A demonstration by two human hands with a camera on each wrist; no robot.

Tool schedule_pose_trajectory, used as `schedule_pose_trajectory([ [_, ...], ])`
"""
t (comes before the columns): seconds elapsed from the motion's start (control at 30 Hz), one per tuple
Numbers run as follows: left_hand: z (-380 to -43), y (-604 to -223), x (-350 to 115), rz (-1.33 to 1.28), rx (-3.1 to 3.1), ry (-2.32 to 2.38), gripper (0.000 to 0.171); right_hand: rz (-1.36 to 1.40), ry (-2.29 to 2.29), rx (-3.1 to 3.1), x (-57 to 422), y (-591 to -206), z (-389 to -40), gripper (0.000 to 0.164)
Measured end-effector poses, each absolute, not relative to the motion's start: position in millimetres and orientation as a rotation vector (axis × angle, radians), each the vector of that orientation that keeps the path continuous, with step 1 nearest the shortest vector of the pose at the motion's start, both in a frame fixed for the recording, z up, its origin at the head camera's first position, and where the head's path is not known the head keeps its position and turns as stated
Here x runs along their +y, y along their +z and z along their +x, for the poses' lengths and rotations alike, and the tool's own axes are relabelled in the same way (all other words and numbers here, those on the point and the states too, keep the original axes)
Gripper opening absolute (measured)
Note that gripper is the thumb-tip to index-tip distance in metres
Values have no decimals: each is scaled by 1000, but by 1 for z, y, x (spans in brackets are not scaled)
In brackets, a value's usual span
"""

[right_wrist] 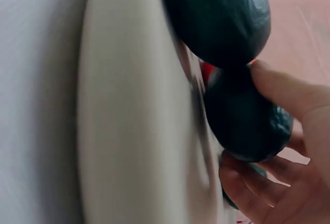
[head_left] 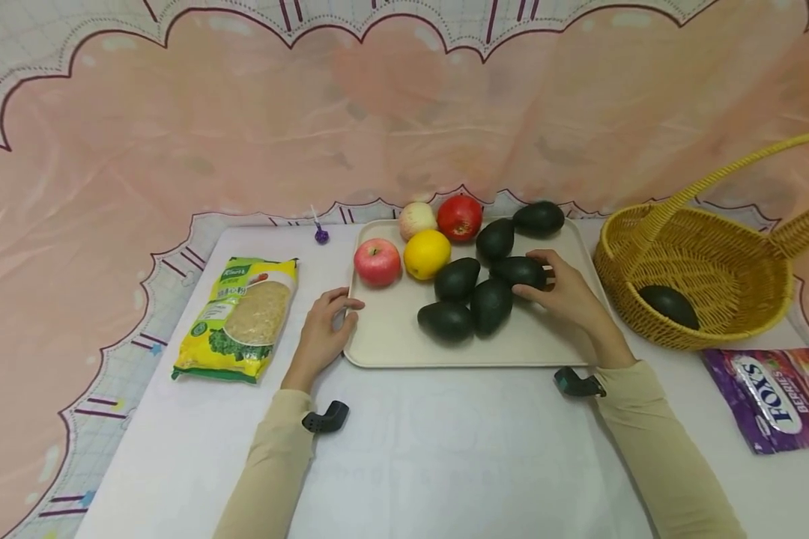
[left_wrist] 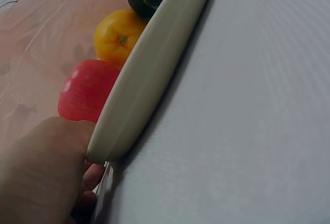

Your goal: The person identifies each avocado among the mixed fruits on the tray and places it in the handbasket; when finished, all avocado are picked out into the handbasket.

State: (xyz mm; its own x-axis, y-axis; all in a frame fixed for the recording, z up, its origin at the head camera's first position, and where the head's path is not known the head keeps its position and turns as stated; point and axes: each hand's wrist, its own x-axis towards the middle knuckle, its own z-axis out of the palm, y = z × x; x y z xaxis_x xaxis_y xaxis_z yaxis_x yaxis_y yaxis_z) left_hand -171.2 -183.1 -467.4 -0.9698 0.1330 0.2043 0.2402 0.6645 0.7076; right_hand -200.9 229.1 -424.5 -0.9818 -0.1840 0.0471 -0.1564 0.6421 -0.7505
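A beige tray (head_left: 384,348) holds several dark green avocados (head_left: 446,322), a red apple (head_left: 377,262), an orange (head_left: 428,254), a pale peach-like fruit (head_left: 416,221) and a dark red pomegranate-like fruit (head_left: 460,218). My left hand (head_left: 326,327) holds the tray's left rim near the front corner; in the left wrist view its thumb side passes behind the rim and fingers show below. My right hand (head_left: 566,292) grips one avocado (right_wrist: 247,115) at the right of the group, thumb on the near side, fingers round the far end. Another avocado touches it in the right wrist view.
Right of the tray stands a yellow wicker basket (head_left: 748,322) with a tall handle, one avocado (head_left: 669,306) inside. In front of it lies a purple Fox's bag (head_left: 771,400). On the left are a yellow-green Knorr packet (head_left: 239,318) and a purple lollipop (head_left: 320,235).
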Motion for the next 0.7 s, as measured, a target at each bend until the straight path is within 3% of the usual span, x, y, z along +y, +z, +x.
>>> schedule_pose_trajectory([
  [0.7,-168,-465,-182,-318,-2735,-1178,16,-361,-1302,2886,246,-370,-154,69],
])
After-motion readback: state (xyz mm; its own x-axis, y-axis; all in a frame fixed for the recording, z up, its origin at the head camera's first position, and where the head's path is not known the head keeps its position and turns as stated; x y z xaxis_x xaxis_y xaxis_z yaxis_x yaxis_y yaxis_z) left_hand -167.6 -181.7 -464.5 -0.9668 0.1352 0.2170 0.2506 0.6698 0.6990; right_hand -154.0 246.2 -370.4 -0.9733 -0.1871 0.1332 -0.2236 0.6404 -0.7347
